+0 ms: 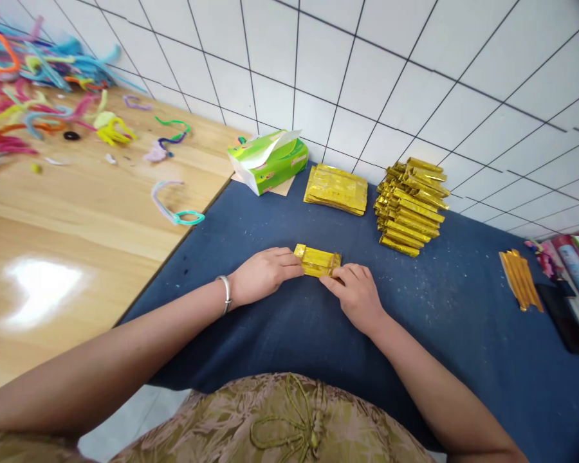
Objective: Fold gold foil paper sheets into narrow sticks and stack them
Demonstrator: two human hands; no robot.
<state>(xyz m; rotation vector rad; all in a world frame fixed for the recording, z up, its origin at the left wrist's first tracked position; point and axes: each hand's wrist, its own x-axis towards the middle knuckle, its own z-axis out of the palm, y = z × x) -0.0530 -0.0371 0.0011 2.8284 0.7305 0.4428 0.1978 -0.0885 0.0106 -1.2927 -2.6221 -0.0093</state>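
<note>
Holding now: the left hand [263,275] and right hand [356,292] each pinch one end of the folded gold foil sheet [317,260], fingers closed on it.
Foil's place: flat on the blue cloth [280,334], centre, near the person.
Far side: flat foil sheets [336,188]; a stack of folded gold bars [410,206] right of them; a green tissue box [269,161] to the left.
Risk: uneven pressure from the two hands could skew the crease or tear the thin foil.
</note>
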